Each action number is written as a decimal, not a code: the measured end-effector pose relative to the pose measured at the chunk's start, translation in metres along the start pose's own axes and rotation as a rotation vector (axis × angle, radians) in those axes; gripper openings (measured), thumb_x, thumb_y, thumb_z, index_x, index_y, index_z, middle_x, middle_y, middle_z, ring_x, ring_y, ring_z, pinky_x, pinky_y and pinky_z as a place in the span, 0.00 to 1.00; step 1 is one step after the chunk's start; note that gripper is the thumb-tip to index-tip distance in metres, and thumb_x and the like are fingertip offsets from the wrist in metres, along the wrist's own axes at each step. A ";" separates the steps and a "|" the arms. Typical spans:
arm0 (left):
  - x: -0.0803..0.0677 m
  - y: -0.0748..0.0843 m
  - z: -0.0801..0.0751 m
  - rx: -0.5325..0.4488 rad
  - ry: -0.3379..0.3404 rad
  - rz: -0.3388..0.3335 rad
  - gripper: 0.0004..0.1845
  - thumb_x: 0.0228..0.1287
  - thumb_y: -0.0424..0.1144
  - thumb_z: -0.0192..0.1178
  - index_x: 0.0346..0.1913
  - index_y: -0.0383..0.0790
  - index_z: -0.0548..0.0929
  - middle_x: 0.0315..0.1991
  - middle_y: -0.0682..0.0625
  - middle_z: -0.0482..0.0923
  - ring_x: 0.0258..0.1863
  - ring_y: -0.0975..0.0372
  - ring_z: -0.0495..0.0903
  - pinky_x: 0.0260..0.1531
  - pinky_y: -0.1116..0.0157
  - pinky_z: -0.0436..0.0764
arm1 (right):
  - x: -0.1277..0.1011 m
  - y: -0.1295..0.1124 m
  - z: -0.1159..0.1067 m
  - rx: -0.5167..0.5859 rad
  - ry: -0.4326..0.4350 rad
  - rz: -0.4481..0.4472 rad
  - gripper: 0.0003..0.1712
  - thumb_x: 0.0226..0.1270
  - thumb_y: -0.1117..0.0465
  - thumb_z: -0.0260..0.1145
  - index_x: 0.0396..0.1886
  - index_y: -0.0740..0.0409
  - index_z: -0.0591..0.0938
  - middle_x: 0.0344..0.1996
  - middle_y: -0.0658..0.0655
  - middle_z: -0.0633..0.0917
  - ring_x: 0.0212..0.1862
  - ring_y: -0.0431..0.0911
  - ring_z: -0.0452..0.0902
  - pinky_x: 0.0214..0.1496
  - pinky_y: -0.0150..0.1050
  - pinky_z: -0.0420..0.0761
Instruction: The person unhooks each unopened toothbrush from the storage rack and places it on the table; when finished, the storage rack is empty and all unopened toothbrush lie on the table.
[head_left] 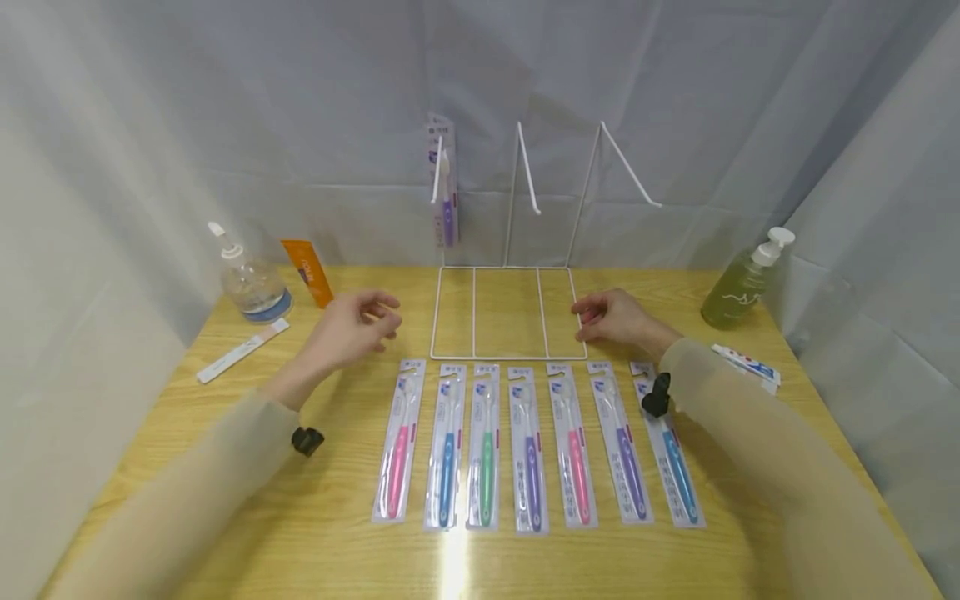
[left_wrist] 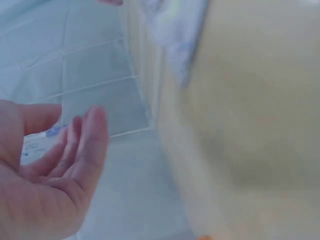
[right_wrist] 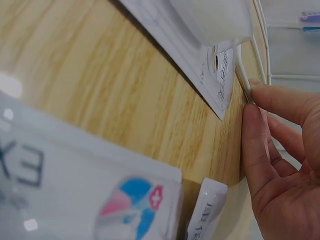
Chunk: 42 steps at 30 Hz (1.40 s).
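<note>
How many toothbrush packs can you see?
8. Seven clear blister toothbrush packs lie in a row on the wooden table: pink, blue, green, purple, pink, purple, blue. One purple pack hangs on the white wire rack.
</note>
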<state>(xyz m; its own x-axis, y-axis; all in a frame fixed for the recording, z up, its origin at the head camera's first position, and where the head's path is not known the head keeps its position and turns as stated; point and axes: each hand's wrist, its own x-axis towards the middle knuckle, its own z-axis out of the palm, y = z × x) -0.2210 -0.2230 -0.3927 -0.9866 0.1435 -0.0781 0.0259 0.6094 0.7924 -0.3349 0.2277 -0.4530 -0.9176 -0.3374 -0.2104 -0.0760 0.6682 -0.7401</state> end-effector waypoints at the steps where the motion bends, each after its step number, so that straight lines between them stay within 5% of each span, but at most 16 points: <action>1: 0.009 0.006 -0.001 0.006 0.031 0.027 0.21 0.85 0.41 0.62 0.72 0.34 0.80 0.61 0.34 0.87 0.54 0.41 0.91 0.51 0.49 0.97 | 0.000 0.000 0.000 -0.003 0.001 -0.002 0.32 0.67 0.64 0.83 0.70 0.65 0.85 0.50 0.62 0.87 0.50 0.49 0.79 0.48 0.28 0.80; 6: 0.058 0.039 -0.007 0.003 0.191 0.136 0.23 0.83 0.39 0.63 0.74 0.35 0.79 0.66 0.36 0.85 0.62 0.43 0.87 0.64 0.46 0.91 | 0.000 0.003 0.001 -0.019 0.008 -0.017 0.32 0.66 0.64 0.83 0.69 0.65 0.86 0.49 0.62 0.88 0.49 0.48 0.80 0.49 0.28 0.80; 12: 0.107 0.072 -0.011 -0.160 0.406 0.141 0.25 0.80 0.37 0.63 0.75 0.36 0.78 0.68 0.37 0.85 0.64 0.47 0.86 0.69 0.50 0.88 | 0.001 0.001 0.003 -0.019 0.014 -0.038 0.32 0.65 0.65 0.83 0.68 0.66 0.86 0.48 0.62 0.89 0.48 0.46 0.80 0.46 0.27 0.81; 17: 0.129 0.086 -0.009 -0.207 0.517 0.116 0.22 0.80 0.36 0.62 0.72 0.38 0.81 0.68 0.40 0.87 0.62 0.50 0.88 0.68 0.57 0.89 | 0.002 -0.002 0.005 -0.014 0.007 -0.040 0.33 0.66 0.64 0.83 0.69 0.66 0.86 0.49 0.62 0.88 0.48 0.47 0.80 0.45 0.26 0.82; 22: 0.136 0.094 -0.005 -0.212 0.551 0.106 0.17 0.80 0.38 0.63 0.65 0.35 0.85 0.65 0.39 0.89 0.61 0.50 0.89 0.68 0.58 0.89 | 0.002 -0.002 0.003 0.000 0.004 -0.037 0.32 0.66 0.65 0.83 0.69 0.66 0.86 0.49 0.63 0.87 0.49 0.48 0.80 0.45 0.26 0.82; 28: 0.136 0.102 0.004 -0.172 0.496 0.174 0.15 0.81 0.37 0.62 0.62 0.34 0.85 0.61 0.37 0.90 0.55 0.51 0.88 0.63 0.57 0.89 | 0.001 -0.001 0.001 -0.006 0.008 -0.042 0.32 0.65 0.65 0.83 0.69 0.67 0.86 0.49 0.63 0.88 0.48 0.47 0.80 0.46 0.26 0.81; 35: 0.125 0.103 0.019 -0.184 0.323 0.353 0.17 0.79 0.32 0.60 0.64 0.28 0.81 0.55 0.32 0.88 0.40 0.58 0.83 0.37 0.70 0.87 | 0.001 0.001 0.001 -0.015 0.013 -0.036 0.32 0.65 0.66 0.83 0.68 0.67 0.86 0.48 0.61 0.88 0.48 0.46 0.79 0.47 0.27 0.80; 42: 0.097 0.090 0.025 -0.306 0.121 0.265 0.24 0.80 0.29 0.58 0.74 0.33 0.72 0.53 0.38 0.82 0.40 0.57 0.84 0.34 0.52 0.98 | 0.002 0.001 -0.001 -0.004 0.014 -0.040 0.32 0.65 0.67 0.83 0.68 0.69 0.86 0.46 0.61 0.87 0.46 0.45 0.78 0.44 0.25 0.79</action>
<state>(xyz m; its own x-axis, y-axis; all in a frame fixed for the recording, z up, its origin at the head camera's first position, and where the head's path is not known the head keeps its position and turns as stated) -0.3102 -0.1349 -0.3442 -0.9644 0.1602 0.2103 0.2506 0.3010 0.9201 -0.3369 0.2281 -0.4535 -0.9190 -0.3548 -0.1721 -0.1143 0.6574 -0.7449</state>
